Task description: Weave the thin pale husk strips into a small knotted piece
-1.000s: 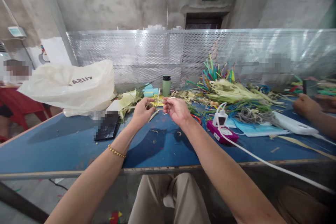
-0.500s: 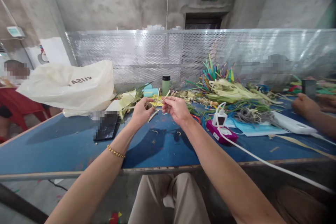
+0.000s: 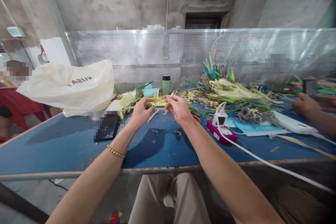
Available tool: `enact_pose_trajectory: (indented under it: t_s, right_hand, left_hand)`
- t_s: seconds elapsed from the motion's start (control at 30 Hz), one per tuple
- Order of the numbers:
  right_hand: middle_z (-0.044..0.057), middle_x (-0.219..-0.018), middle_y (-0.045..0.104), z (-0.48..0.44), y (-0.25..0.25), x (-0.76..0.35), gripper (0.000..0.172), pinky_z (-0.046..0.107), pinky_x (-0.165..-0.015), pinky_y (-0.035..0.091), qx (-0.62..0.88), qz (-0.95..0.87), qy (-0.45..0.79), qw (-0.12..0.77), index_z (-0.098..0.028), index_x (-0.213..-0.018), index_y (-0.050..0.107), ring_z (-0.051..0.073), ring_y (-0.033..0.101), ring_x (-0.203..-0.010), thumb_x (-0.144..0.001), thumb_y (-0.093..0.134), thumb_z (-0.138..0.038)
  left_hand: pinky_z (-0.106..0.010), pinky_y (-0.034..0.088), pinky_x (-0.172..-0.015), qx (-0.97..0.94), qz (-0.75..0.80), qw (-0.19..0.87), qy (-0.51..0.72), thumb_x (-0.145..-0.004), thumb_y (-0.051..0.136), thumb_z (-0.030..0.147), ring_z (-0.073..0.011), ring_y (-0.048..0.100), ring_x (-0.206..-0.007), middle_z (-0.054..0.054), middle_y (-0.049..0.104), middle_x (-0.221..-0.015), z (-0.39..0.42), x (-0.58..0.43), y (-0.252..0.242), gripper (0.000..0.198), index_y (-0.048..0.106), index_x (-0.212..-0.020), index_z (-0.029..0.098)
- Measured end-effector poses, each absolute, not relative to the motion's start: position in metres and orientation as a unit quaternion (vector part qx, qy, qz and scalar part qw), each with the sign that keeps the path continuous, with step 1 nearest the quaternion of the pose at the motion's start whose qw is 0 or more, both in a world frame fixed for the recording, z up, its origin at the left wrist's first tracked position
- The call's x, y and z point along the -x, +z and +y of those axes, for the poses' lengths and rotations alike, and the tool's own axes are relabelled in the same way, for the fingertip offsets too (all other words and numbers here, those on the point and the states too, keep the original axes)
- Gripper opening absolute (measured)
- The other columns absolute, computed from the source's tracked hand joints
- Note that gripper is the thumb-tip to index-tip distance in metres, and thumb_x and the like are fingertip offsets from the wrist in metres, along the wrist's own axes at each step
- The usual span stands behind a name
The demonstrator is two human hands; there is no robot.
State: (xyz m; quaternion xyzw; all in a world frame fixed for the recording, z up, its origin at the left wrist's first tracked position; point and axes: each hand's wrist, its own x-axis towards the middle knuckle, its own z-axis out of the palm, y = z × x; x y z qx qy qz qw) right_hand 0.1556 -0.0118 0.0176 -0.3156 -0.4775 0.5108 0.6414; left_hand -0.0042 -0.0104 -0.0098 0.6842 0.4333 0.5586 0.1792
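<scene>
Centre of frame, above the counter [image 3: 65, 154]: left hand [image 3: 142, 112] pinches pale strip [image 3: 158, 95]; right hand [image 3: 179, 110] curled, grip indeterminable.

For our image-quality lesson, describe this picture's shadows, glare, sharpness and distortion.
Head view: soft shadows on the blue table below the left hand and right hand; head view: glare on the perforated metal panel; head view: the pale strip in the left hand too soft for detail; head view: forearms look stretched near the bottom, upper-right corner dark.
</scene>
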Motion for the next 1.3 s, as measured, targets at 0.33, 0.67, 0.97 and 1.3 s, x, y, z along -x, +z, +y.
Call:
enact_pose_trajectory:
  t_s: [0.33, 0.67, 0.97, 1.3]
  right_hand:
    - [0.002, -0.068, 0.066, -0.0073, 0.0142, -0.1549, 0.013, 0.022, -0.064, 0.055, 0.197, -0.484, 0.588, 0.617, -0.012, -0.082, 0.067, 0.009, 0.062, -0.062, -0.074, 0.072, -0.020]
    - [0.001, -0.071, 0.065, -0.0056, 0.0112, -0.1482, 0.015, 0.021, -0.059, 0.052, 0.214, -0.499, 0.522, 0.657, -0.012, -0.085, 0.066, 0.008, 0.059, -0.061, -0.070, 0.070, -0.014]
    - [0.002, -0.073, 0.068, -0.0072, 0.0148, -0.1511, 0.014, 0.022, -0.063, 0.056, 0.197, -0.478, 0.562, 0.646, -0.012, -0.084, 0.066, 0.009, 0.062, -0.062, -0.073, 0.063, -0.004]
    - [0.004, -0.073, 0.069, -0.0076, 0.0147, -0.1511, 0.015, 0.024, -0.066, 0.057, 0.183, -0.477, 0.573, 0.642, -0.011, -0.083, 0.066, 0.010, 0.064, -0.064, -0.073, 0.060, -0.001]
  left_hand:
    - [-0.024, 0.037, -0.056, -0.664, 0.422, 0.221, 0.576, -0.068, 0.066, 0.019, -0.0115, 0.051, -0.057, 0.003, 0.057, -0.063, -0.0089, 0.0048, -0.0098, 0.032, 0.059, -0.099, 0.015]
    - [-0.024, 0.037, -0.055, -0.671, 0.422, 0.208, 0.573, -0.068, 0.066, 0.020, -0.0116, 0.052, -0.058, 0.002, 0.059, -0.066, -0.0069, 0.0055, -0.0116, 0.033, 0.060, -0.100, 0.016]
    - [-0.025, 0.040, -0.056, -0.646, 0.414, 0.255, 0.589, -0.064, 0.066, 0.017, -0.0127, 0.053, -0.058, 0.002, 0.058, -0.063, -0.0116, 0.0023, -0.0075, 0.033, 0.060, -0.096, 0.016]
    - [-0.026, 0.042, -0.058, -0.633, 0.410, 0.273, 0.598, -0.062, 0.068, 0.016, -0.0133, 0.055, -0.059, 0.002, 0.059, -0.062, -0.0142, 0.0013, -0.0054, 0.033, 0.060, -0.094, 0.016]
